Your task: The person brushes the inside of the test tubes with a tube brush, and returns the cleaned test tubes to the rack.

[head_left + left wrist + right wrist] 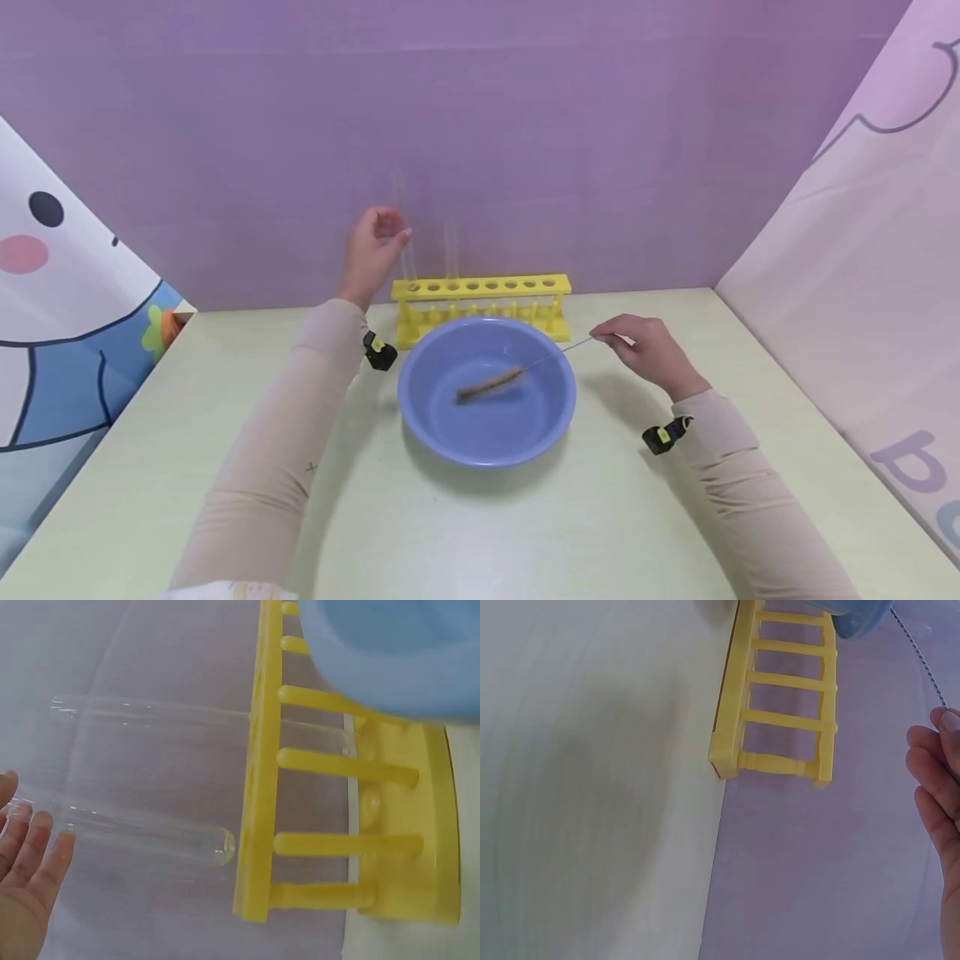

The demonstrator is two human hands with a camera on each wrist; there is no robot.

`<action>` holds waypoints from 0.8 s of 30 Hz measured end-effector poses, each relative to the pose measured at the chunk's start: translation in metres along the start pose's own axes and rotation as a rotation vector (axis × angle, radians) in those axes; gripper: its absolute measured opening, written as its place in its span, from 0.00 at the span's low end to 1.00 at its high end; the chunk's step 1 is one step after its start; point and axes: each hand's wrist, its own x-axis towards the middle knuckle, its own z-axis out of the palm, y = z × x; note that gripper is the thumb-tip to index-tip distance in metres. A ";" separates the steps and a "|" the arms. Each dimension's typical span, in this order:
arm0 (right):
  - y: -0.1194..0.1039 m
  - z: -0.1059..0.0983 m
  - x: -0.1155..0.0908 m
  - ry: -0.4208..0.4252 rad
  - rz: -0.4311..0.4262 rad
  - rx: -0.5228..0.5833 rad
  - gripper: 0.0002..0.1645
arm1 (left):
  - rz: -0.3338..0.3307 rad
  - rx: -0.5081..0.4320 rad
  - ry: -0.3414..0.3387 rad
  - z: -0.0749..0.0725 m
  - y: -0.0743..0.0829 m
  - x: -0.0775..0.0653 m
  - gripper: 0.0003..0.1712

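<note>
Left of frame centre, our left hand (372, 252) is pinching clear test tube (150, 832) nearly upright, seemingly aligning it over left end of yellow test-tube rack (482, 287). Right of centre, our right hand (647, 352) is pinching wire-handled brush (489, 386), perhaps keeping drips within blue basin (487, 454).

head view: bright, even exposure; light is diffuse, apparently from above. soft shadows lie on the bench (570, 542) beneath the bowl (487, 460) and along the inner side of both sleeves (277, 467); a pale sheen shows on the bench in front of the bowl. wide-angle stretch noted toward the edges. the brush (489, 385) is smeared; the clear tubes (452, 250) are barely legible against the purple backdrop (600, 150). both wrist views: dimmer, soft in detail. left wrist: small glints on the tubes. right wrist: broad, blurred shadow across the bench.
</note>
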 end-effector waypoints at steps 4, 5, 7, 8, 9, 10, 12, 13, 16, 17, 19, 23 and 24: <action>-0.001 -0.001 -0.001 0.000 0.002 -0.013 0.15 | -0.015 -0.014 0.008 0.004 -0.004 0.000 0.19; -0.001 -0.001 -0.001 0.000 0.001 -0.016 0.15 | -0.018 -0.017 0.008 0.005 -0.004 0.000 0.19; -0.002 -0.002 -0.002 0.001 -0.004 -0.019 0.15 | -0.018 -0.024 0.008 0.007 -0.005 0.000 0.19; -0.003 -0.002 -0.002 0.000 -0.007 -0.021 0.15 | -0.019 -0.027 0.011 0.007 -0.005 0.000 0.19; -0.003 -0.002 -0.002 0.000 -0.011 -0.022 0.15 | -0.019 -0.033 0.014 0.008 -0.006 0.000 0.19; -0.003 -0.002 -0.001 -0.001 -0.013 -0.023 0.15 | -0.021 -0.038 0.017 0.008 -0.006 0.000 0.19; -0.004 -0.002 -0.002 -0.002 -0.017 -0.025 0.14 | -0.043 -0.039 0.018 0.009 -0.008 -0.001 0.18; -0.004 -0.001 -0.002 -0.002 -0.019 -0.027 0.15 | -0.058 -0.038 0.017 0.009 -0.009 -0.001 0.18; -0.004 0.000 -0.003 -0.003 -0.024 -0.033 0.15 | -0.100 -0.046 0.009 0.009 -0.012 -0.003 0.18; -0.004 0.000 -0.003 -0.002 -0.026 -0.035 0.15 | -0.113 -0.046 0.006 0.009 -0.014 -0.003 0.18; -0.004 0.000 -0.003 -0.002 -0.029 -0.036 0.15 | -0.126 -0.049 0.001 0.009 -0.018 -0.004 0.18; -0.005 0.000 -0.003 -0.008 -0.037 -0.036 0.15 | -0.148 -0.013 -0.026 0.007 -0.025 -0.005 0.18; -0.005 0.000 -0.003 -0.011 -0.039 -0.034 0.15 | -0.158 -0.001 -0.035 0.007 -0.026 -0.005 0.18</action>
